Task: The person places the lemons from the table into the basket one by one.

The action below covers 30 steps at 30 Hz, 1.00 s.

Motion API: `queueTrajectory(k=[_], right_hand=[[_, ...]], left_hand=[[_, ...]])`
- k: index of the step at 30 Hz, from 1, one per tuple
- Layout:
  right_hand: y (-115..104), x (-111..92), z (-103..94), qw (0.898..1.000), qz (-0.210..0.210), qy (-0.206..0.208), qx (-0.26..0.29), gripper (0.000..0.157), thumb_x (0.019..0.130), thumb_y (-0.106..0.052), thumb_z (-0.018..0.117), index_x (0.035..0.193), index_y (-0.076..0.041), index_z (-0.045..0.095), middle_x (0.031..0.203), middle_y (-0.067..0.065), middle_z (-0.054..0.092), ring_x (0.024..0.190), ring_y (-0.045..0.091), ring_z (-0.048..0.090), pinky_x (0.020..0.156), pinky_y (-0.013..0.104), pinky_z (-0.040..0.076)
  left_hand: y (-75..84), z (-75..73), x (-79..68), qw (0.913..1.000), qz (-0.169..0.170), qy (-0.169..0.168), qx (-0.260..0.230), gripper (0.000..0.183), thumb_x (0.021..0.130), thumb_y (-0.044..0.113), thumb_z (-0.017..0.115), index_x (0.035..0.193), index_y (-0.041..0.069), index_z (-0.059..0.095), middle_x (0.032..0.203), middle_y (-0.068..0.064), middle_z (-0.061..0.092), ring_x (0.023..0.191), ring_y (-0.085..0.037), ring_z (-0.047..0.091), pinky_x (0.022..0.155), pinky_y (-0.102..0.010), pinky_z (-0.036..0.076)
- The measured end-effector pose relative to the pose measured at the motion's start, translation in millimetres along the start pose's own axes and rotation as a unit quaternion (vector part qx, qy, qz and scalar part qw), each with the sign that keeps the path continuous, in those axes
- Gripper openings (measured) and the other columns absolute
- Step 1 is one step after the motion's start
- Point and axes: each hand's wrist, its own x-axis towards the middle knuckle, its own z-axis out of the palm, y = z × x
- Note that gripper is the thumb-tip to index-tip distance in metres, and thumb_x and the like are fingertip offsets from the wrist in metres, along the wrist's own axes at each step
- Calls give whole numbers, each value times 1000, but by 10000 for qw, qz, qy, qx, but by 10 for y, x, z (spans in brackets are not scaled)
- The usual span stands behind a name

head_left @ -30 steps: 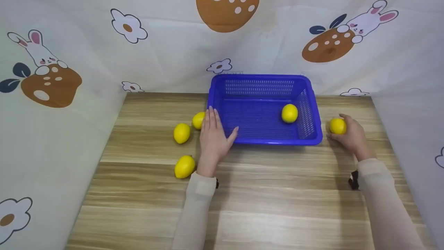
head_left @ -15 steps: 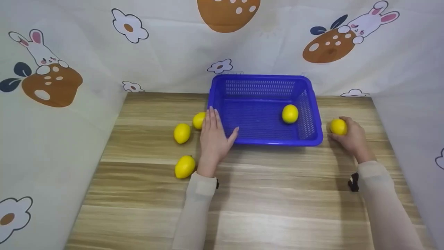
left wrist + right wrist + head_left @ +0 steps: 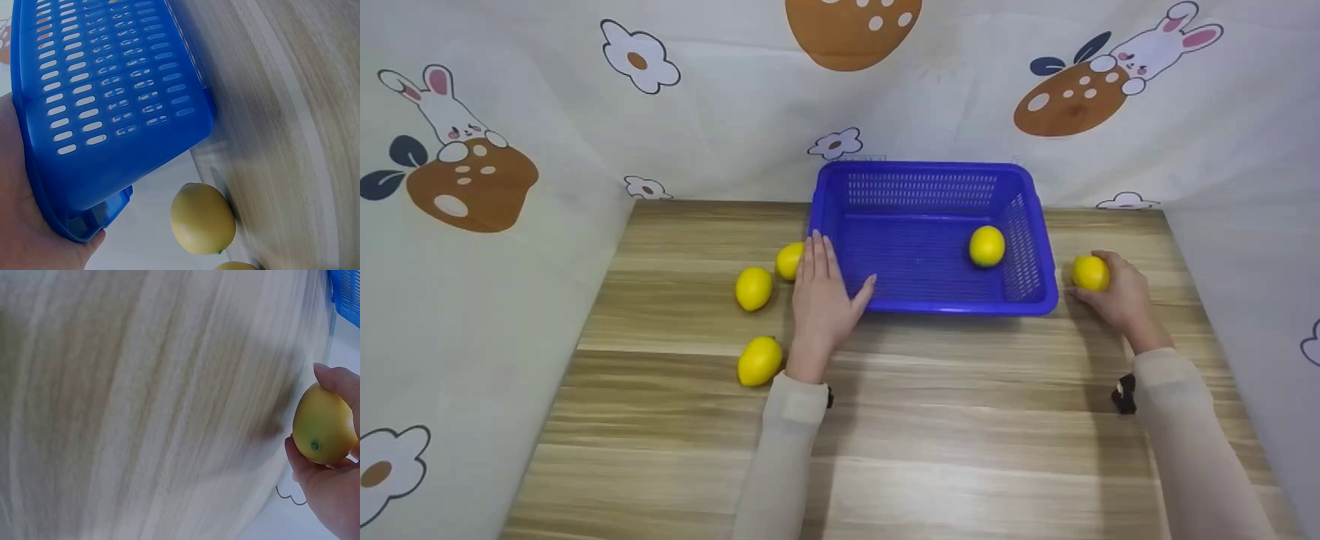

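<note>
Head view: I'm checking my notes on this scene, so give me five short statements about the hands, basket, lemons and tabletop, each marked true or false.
1. The left hand touches the rim of the blue basket. True.
2. The basket holds three lemons. False: only one lemon is visible in it.
3. The right hand grips a lemon. True.
4. Every lemon outside the basket is on its right. False: three lemons lie left of it in the head view.
5. The tabletop shows a wood grain. True.
</note>
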Motion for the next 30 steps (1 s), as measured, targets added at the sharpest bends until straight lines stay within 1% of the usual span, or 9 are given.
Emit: queueTrajectory(k=[4, 10, 19, 23, 30], right_hand=[[-12, -12, -38, 9999, 67, -121, 21, 80, 92, -12, 80, 152, 15, 35, 144, 46, 44, 126, 60, 46, 110, 73, 37], [-10, -48, -59, 9999, 20, -125, -23, 80, 93, -14, 80, 152, 15, 35, 143, 46, 45, 124, 60, 47, 108, 73, 37], [-40, -130, -122, 9996, 11, -245, -149, 82, 93, -17, 81, 153, 14, 35, 144, 47, 44, 123, 60, 48, 106, 73, 40], [-61, -164, -152, 9994, -93, -224, -253, 82, 92, -18, 82, 151, 15, 37, 142, 48, 45, 121, 61, 49, 103, 75, 41], [-103, -201, -167, 9982, -455, -78, -372, 77, 87, -12, 84, 146, 16, 44, 136, 48, 50, 120, 63, 51, 104, 74, 40]], left_hand=[[-6, -1, 3, 10000, -21, -27, 4, 95, 106, 60, 46, 164, -10, 18, 175, -25, 10, 163, -36, 12, 134, -44, 10], [-6, -9, 4, 10000, -48, -73, 24, 96, 106, 61, 45, 164, -9, 17, 175, -25, 9, 163, -36, 11, 134, -44, 10], [-1, -3, 3, 9999, -58, -110, 45, 96, 106, 62, 45, 164, -9, 16, 175, -24, 8, 164, -35, 11, 134, -43, 8], [0, -4, 1, 9999, -53, -98, 65, 96, 106, 62, 44, 164, -9, 16, 175, -24, 8, 164, -35, 11, 134, -43, 9], [0, -1, 4, 10000, 0, -41, 15, 96, 106, 61, 44, 164, -10, 17, 175, -25, 10, 163, -36, 12, 134, -44, 10]])
